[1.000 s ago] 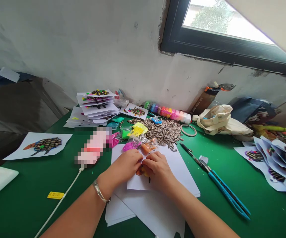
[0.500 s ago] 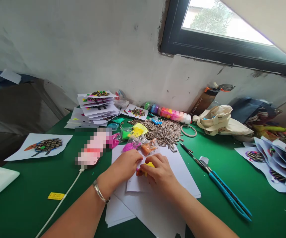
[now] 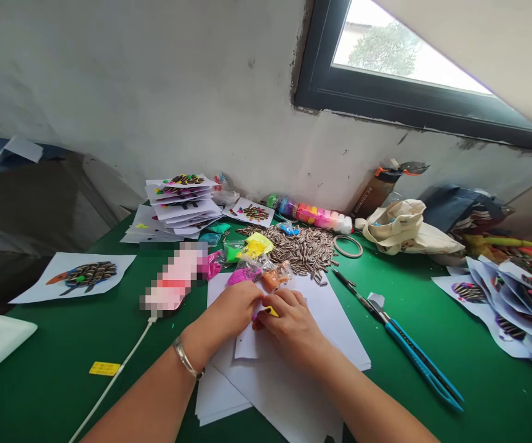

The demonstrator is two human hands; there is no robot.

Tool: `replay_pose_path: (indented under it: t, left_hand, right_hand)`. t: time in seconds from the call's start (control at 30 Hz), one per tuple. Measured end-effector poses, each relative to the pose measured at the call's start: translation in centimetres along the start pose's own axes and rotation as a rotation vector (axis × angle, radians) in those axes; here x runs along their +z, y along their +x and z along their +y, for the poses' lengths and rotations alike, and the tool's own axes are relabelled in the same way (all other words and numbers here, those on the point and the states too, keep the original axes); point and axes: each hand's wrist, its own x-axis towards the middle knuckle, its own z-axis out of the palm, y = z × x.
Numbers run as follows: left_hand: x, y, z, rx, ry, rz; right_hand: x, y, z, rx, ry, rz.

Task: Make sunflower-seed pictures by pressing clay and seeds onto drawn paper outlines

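Note:
Both my hands meet over a small sheet of white paper (image 3: 246, 346) that carries a yellow patch, apparently modelling clay (image 3: 272, 311), and an orange-brown piece (image 3: 257, 323). My left hand (image 3: 237, 309) is closed in a pinch at the patch's left edge; whatever sits in its fingertips is hidden. The curled fingers of my right hand (image 3: 294, 321) are closed over the yellow patch and cover most of it. Just beyond the fingers lie bags of orange clay (image 3: 275, 279) and purple clay (image 3: 242, 274).
Behind the bags is a heap of striped sunflower seeds (image 3: 305, 246). Blue tweezers (image 3: 425, 363) and a pen (image 3: 346, 280) lie to the right, a tape ring (image 3: 348, 246) farther back. A phone (image 3: 173, 280) with a cable and a finished seed picture (image 3: 74, 277) lie left.
My right hand's fingers have curled lower and closer to my left hand, covering more of the yellow patch. The view has shifted slightly.

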Motion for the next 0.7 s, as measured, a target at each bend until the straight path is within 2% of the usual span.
replay_pose_path:
  t: [0.1,0.2,0.27,0.33,0.43,0.7]
  left_hand:
    - [-0.2,0.0,0.1,-0.019,0.001,0.001]
    - [-0.6,0.1,0.5,-0.043,-0.001,-0.016]
    - [-1.1,0.1,1.0,-0.081,0.001,-0.053]
    - [-1.4,0.2,1.4,-0.114,0.002,-0.079]
    - [-1.7,0.2,1.6,-0.135,0.000,-0.094]
    - [-1.4,0.2,1.2,-0.119,0.022,-0.097]
  right_hand:
    - [-1.2,-0.4,1.8,0.118,0.061,0.120]
    - [-2.9,-1.8,5.4,0.352,0.036,0.227]
    - [-3.7,-3.0,7.9,0.523,-0.036,0.193]
    - [-4.1,-4.1,9.7,0.649,-0.113,0.078]
    - [-3.9,-4.7,10.8,0.681,-0.147,-0.004]
    - [-2.8,-4.2,10.6,0.680,-0.202,-0.084]
